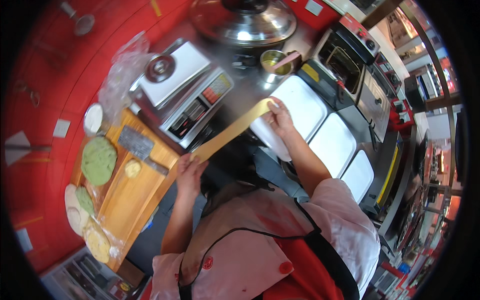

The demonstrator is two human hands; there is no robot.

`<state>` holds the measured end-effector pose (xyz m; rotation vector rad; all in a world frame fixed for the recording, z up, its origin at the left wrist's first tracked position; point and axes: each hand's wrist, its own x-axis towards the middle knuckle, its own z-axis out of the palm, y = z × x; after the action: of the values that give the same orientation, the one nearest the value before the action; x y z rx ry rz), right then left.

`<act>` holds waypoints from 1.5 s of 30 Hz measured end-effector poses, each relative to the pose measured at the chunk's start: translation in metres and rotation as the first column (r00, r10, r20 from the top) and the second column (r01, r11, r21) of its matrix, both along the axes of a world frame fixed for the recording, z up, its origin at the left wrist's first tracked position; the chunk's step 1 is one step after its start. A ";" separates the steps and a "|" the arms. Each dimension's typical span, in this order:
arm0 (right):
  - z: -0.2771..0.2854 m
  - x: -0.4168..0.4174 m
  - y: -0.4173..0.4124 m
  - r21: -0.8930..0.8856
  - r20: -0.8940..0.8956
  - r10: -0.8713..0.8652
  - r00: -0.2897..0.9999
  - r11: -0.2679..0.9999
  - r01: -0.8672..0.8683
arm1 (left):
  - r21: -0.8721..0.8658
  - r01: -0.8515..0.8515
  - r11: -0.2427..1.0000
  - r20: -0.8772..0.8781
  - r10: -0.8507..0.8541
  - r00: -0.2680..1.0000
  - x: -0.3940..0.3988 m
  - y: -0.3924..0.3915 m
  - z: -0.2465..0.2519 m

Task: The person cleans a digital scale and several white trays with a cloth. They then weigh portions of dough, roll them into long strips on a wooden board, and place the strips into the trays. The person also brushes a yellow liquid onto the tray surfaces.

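A long strip of yellow dough [234, 129] is stretched taut between my two hands, above the dark counter. My left hand [190, 170] pinches its lower end near the edge of a wooden board [138, 198]. Its upper end is held by my right hand [277, 115], beside white rectangular trays [302, 107]. On the board lie a large green dough piece [99, 160], a small yellow dough ball [132, 168] and a dough scraper or cleaver [138, 144]. Pale, green and yellow dough pieces [96, 240] rest along the board's far left side, partly under plastic film.
A digital scale [180, 93] carries a metal tray and a round metal lid or dish. Behind it stands a large domed steel lid [243, 24]. A metal cup [276, 63] holds yellow liquid and a pink-handled tool. An open fryer or oven [339, 62] is at the upper right.
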<state>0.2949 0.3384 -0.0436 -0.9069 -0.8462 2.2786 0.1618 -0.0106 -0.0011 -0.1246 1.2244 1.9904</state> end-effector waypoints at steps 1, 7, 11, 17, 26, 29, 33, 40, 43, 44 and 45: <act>0.006 0.019 0.029 0.070 0.110 -0.057 0.992 0.996 0.049 | 0.034 0.031 0.999 0.057 -0.033 0.998 0.011 0.040 -0.006; -0.050 0.040 0.186 0.326 0.371 -0.284 0.884 0.931 0.163 | -0.121 0.233 0.965 0.241 -0.199 0.950 0.056 0.219 -0.066; -0.090 0.039 0.213 0.722 0.413 -0.427 0.805 0.692 -0.003 | -0.232 0.170 0.958 0.066 -0.159 0.985 0.078 0.262 -0.085; -0.071 0.043 0.198 0.897 0.406 -0.635 0.657 0.141 -0.419 | -0.682 0.091 0.725 -0.401 -0.476 0.783 0.083 0.255 -0.072; -0.080 0.062 0.199 0.835 0.456 -0.632 0.627 0.060 -0.547 | -0.714 -0.162 0.681 -0.698 -0.710 0.091 0.079 0.227 -0.069; -0.094 0.052 0.209 0.732 0.424 -0.681 0.597 -0.130 -0.668 | -0.834 -0.077 0.546 -0.549 -0.836 0.018 0.075 0.216 -0.068; -0.166 0.081 0.242 0.789 0.440 -0.595 0.672 -0.101 -0.606 | -0.714 -0.024 0.700 -0.700 -0.714 0.006 0.060 0.196 -0.046; 0.005 0.011 0.053 0.892 0.410 -0.446 0.795 0.014 -0.453 | -0.518 -0.759 0.394 -0.783 -0.575 0.236 -0.070 -0.041 -0.021; -0.002 -0.022 -0.052 0.920 0.340 -0.203 0.918 0.273 -0.281 | -0.508 -0.830 0.230 -0.670 -0.711 0.214 -0.136 -0.122 -0.034; 0.012 -0.040 -0.094 0.833 0.477 -0.104 0.873 0.370 -0.411 | -0.550 -0.778 0.303 -0.657 -0.732 0.179 -0.154 -0.150 -0.056; 0.013 -0.057 -0.130 0.926 0.368 -0.062 0.928 0.114 -0.360 | -0.588 -0.714 0.379 -0.647 -0.751 0.133 -0.171 -0.171 -0.072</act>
<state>0.2376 0.2084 -0.0306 -0.4581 -2.3111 1.0282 -0.0096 -0.1820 -0.0726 0.9693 3.2236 0.5284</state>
